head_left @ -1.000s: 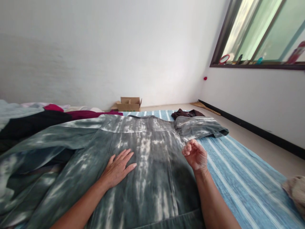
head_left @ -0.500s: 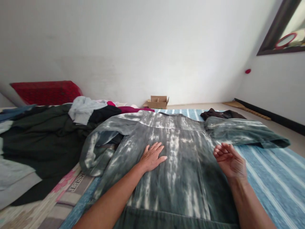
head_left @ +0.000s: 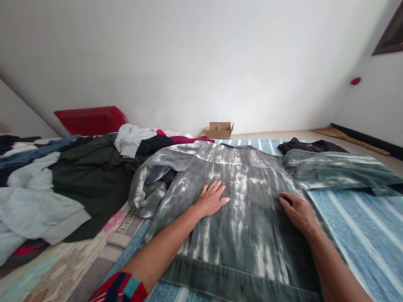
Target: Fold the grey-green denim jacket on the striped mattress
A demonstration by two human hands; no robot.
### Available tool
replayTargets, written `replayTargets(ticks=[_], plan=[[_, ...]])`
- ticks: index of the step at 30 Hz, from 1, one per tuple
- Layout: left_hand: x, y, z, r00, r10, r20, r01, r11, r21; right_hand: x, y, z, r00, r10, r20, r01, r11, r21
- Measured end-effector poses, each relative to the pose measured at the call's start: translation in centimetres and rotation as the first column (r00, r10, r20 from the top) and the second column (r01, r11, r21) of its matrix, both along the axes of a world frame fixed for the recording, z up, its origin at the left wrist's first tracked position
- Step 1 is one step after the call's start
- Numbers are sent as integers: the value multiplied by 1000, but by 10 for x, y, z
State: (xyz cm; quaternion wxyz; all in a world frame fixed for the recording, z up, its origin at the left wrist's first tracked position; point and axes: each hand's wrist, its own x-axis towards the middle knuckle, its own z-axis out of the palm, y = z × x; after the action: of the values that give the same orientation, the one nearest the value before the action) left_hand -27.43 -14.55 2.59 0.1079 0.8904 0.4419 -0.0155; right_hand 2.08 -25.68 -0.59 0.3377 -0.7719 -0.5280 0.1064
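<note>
A grey-green jacket (head_left: 242,209) with whitish tie-dye streaks lies spread out in front of me, its hem towards me. My left hand (head_left: 211,199) rests flat on its left-centre panel, fingers spread. On the right panel sits my right hand (head_left: 297,212), palm down and slightly bent, with a gap between thumb and forefinger; its other fingers are partly hidden. Neither hand grips the cloth. The left sleeve (head_left: 143,180) bends back towards me, while the right sleeve (head_left: 340,170) stretches out sideways.
Beneath the jacket is a blue striped sheet (head_left: 355,226). Heaped clothes lie at the left, among them a dark green garment (head_left: 94,176) and grey sweatshirts (head_left: 40,209). A dark brown garment (head_left: 311,145) lies behind the right sleeve. A cardboard box (head_left: 220,131) stands by the wall.
My right hand has turned from palm-up above the jacket's right edge to palm-down on its right panel. My left hand stays flat on the jacket. The view has swung left.
</note>
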Motion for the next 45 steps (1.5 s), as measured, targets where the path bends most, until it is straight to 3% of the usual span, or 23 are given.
replayTargets(ticks=[6, 11, 16, 25, 28, 37, 45], plan=[[-2, -25, 5, 1000, 2, -27, -4, 998, -57, 1, 1, -4, 999, -24, 31, 26, 999, -44], [-13, -32, 2, 992, 107, -70, -110, 993, -42, 2, 1, -2, 999, -15, 42, 18, 997, -78], [-21, -29, 3, 994, 92, -60, -97, 992, -79, 3, 1, -4, 999, -4, 33, 7, 997, -74], [-40, -21, 3, 990, 140, 6, -140, 990, -32, 4, -1, -6, 1000, -4, 21, 5, 997, -72], [-48, -16, 3, 992, 121, 40, -121, 993, -4, 4, -1, -7, 1000, 5, 15, -4, 998, -64], [-82, 5, -5, 977, 203, 64, -210, 967, 141, 6, 0, -11, 1000, -2, 23, 3, 1000, -22], [-83, 9, -2, 974, 222, 55, -228, 960, 164, 7, 0, -12, 1000, 4, 15, -3, 999, -46]])
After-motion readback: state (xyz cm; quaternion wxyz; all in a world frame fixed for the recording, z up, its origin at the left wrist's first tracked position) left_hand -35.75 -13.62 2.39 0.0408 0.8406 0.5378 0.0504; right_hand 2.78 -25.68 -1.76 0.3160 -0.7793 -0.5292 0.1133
